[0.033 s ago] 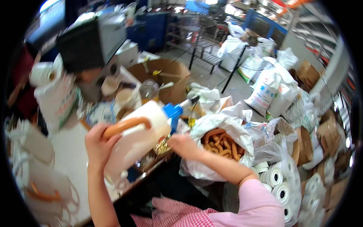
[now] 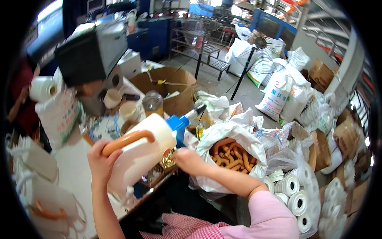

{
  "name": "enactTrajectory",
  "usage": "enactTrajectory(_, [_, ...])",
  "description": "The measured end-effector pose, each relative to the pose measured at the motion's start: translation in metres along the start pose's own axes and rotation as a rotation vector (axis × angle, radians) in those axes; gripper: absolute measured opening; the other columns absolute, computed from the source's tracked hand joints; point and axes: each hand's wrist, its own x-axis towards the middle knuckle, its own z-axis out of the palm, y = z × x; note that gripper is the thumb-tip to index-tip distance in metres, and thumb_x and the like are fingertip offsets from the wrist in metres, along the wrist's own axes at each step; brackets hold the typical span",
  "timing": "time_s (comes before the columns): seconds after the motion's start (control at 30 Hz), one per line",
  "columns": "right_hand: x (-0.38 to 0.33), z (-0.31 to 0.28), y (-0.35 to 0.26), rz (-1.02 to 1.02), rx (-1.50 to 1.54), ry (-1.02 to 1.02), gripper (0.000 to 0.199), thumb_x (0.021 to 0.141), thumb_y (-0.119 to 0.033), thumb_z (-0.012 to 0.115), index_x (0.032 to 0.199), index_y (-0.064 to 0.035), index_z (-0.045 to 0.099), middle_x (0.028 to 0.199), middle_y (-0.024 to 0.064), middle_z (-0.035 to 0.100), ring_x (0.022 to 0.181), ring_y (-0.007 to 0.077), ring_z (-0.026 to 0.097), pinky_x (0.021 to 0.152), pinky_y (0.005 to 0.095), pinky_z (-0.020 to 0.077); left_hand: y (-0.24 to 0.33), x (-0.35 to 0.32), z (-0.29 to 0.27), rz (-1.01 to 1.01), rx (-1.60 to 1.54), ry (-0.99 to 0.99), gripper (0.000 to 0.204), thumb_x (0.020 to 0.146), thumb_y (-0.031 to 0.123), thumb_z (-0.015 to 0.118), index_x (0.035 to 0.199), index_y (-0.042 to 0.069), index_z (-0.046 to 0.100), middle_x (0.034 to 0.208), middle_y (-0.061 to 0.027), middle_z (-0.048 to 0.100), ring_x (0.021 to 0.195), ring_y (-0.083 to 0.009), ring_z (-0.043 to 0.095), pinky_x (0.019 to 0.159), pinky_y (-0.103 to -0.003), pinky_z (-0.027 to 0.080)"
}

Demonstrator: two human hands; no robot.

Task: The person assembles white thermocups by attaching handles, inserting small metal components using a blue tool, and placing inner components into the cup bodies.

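My left hand [image 2: 102, 160] is wrapped round a curved orange-brown handle [image 2: 131, 140] on a large white plastic container [image 2: 139, 159], tilted above the table. The container's far end meets a blue device [image 2: 178, 126] with a pale rod ending in a black tip; whether they are joined I cannot tell. My right hand [image 2: 190, 161] is closed beside the container's right end, next to small brass-coloured pieces [image 2: 168, 160]. Its fingertips are partly hidden, so what they hold is unclear. A white sack [image 2: 207, 175] to the right holds several loose orange-brown handles [image 2: 234, 155].
The white tabletop [image 2: 75, 159] carries more white containers [image 2: 38, 157] at left. Behind stand a glass jar [image 2: 152, 103], a large cardboard box [image 2: 181, 93] and a dark box [image 2: 79, 57]. White spools [image 2: 297, 203] lie at right; a fan [image 2: 260, 42], full sacks [image 2: 276, 97] and cartons stand beyond.
The view has shifted slightly and sharpened. The container and my left hand sit a little lower in the picture; my right hand has lowered slightly toward the brass pieces.
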Motion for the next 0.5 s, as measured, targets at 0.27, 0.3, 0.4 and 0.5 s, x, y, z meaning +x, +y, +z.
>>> enactTrajectory(0.27, [0.055,0.02,0.016,0.025,-0.497,-0.512,0.018,0.086,-0.006,0.062,0.099,-0.0027,0.073,0.107,0.0165,0.074,0.099,0.0318,0.073,0.079,0.042,0.0594,0.0,0.0,0.029,-0.139,-0.11,0.081,0.02,0.077,0.005,0.083,0.085,0.0,0.066,0.072,0.0013,0.059,0.067,-0.008,0.051,0.061,-0.025,0.044])
enactTrajectory(0.3, [0.057,0.021,0.013,0.039,-0.497,-0.569,0.019,0.085,-0.006,0.062,0.1,-0.0024,0.073,0.106,0.0166,0.074,0.099,0.0319,0.073,0.079,0.0414,0.0595,0.001,-0.001,0.029,-0.134,-0.084,0.084,0.021,0.077,0.005,0.084,0.085,0.0,0.065,0.071,0.0016,0.059,0.066,-0.0079,0.05,0.06,-0.026,0.044])
enactTrajectory(0.4, [0.052,0.024,0.019,0.037,-0.457,-0.502,0.016,0.084,-0.01,0.062,0.096,-0.0093,0.073,0.099,0.0135,0.073,0.094,0.0318,0.072,0.076,0.0423,0.0574,0.004,-0.002,0.026,-0.119,-0.087,0.098,0.022,0.077,0.008,0.084,0.084,0.0,0.065,0.068,0.0004,0.058,0.064,-0.0086,0.05,0.058,-0.026,0.043])
enactTrajectory(0.5, [0.038,0.024,0.03,0.054,-0.352,-0.456,0.016,0.087,-0.017,0.059,0.095,-0.0165,0.073,0.098,0.0107,0.073,0.092,0.0316,0.071,0.074,0.0446,0.0546,0.004,-0.005,0.024,-0.136,-0.067,0.068,0.021,0.078,0.007,0.083,0.086,0.0,0.064,0.07,0.0009,0.057,0.066,-0.0086,0.05,0.06,-0.026,0.043])
